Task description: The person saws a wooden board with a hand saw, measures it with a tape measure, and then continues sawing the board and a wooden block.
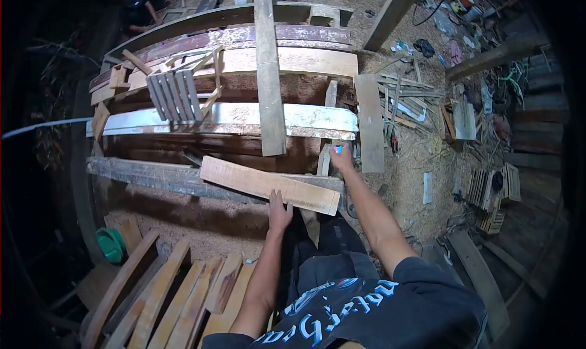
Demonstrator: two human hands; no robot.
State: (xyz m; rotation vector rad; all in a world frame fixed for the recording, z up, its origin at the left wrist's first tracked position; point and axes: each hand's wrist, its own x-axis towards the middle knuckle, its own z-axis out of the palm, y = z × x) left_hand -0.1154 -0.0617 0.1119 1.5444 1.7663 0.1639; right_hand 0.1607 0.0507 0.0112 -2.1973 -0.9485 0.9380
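Note:
A slightly curved, pale wooden board [244,179] lies at a slant across a dark weathered beam [152,175]. My left hand [279,213] grips the near edge of this board, its fingertips on the upper face. Beyond the board's right end, my right hand [342,157] is closed around a small thing with blue and pink on it, too small to name. That hand is close to the end of a whitish plank [311,118] and apart from the board.
A long plank [267,74] crosses the other planks. A small slatted wooden piece [175,97] stands on the whitish plank. Curved wooden pieces [162,288] lie at lower left near a green container [110,245]. Pliers [394,144] lie on the sawdust-covered ground. Another person [139,10] crouches at upper left.

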